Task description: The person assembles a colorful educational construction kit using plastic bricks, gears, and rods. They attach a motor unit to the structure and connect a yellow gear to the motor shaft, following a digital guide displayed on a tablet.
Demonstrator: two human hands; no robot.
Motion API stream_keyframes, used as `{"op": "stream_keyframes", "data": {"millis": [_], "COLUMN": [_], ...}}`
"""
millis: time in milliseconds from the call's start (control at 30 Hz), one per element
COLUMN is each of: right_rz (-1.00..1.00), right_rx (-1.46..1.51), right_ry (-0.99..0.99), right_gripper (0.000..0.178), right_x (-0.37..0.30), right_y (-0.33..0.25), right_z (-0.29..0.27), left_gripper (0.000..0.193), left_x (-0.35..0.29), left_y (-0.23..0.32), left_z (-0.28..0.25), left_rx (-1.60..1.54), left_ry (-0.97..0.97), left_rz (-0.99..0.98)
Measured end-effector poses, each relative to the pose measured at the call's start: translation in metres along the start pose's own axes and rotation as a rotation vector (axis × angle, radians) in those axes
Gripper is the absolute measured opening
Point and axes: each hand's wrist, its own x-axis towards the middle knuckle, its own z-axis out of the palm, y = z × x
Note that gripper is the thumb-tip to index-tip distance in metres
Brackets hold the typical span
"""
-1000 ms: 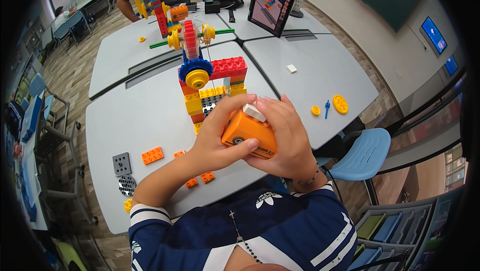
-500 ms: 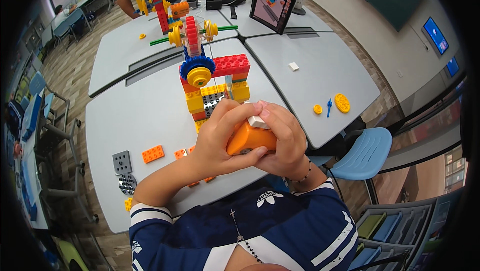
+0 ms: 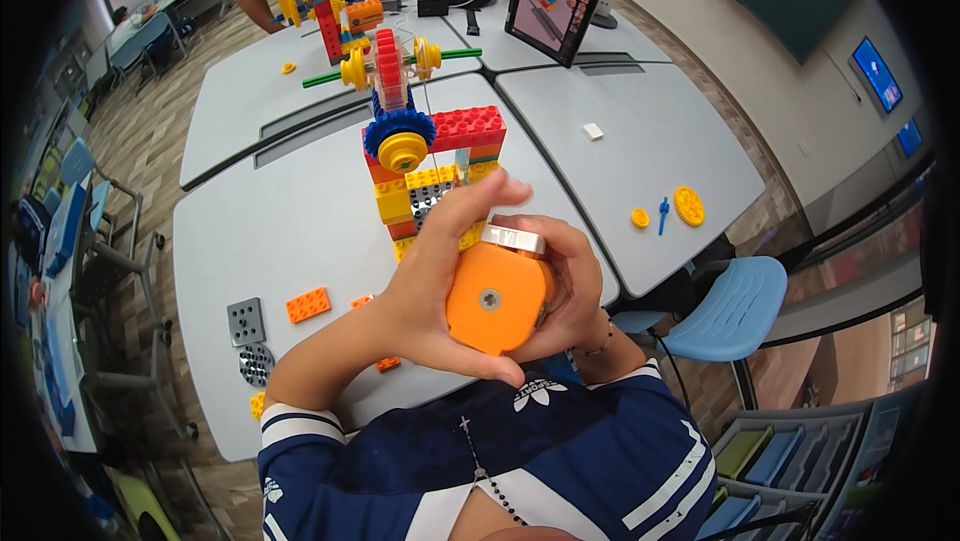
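Gripping an orange block (image 3: 495, 286) topped by a white brick (image 3: 513, 239), the left hand (image 3: 422, 296) and right hand (image 3: 572, 286) hold it between them near the brick model (image 3: 468, 127) on the bench (image 3: 270, 221).

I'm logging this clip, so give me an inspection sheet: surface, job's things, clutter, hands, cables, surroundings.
Surface: smooth pale grey tabletop.
Job's things: rounded orange plastic block with small white rectangular piece at its upper edge; multicoloured plastic-brick structure behind.
Clutter: orange studded plastic brick, grey square plastic plate, yellow plastic gear wheel.
Hands: left hand and right hand hold the block.
Cables: thin pale cord at the structure; lower end unclear.
Surroundings: light-blue plastic chair, black-framed tablet.
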Motion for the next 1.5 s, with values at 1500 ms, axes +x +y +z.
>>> {"op": "stream_keyframes", "data": {"millis": [1500], "right_rz": [-0.417], "right_rx": [-0.45], "right_ry": [0.142], "right_gripper": [0.079], "right_x": [-0.001], "right_y": [-0.011], "right_z": [0.013], "left_gripper": [0.102], "left_x": [-0.013], "left_y": [0.011], "left_z": [0.013], "left_rx": [0.112], "left_ry": [0.074], "left_rz": [0.179]}}
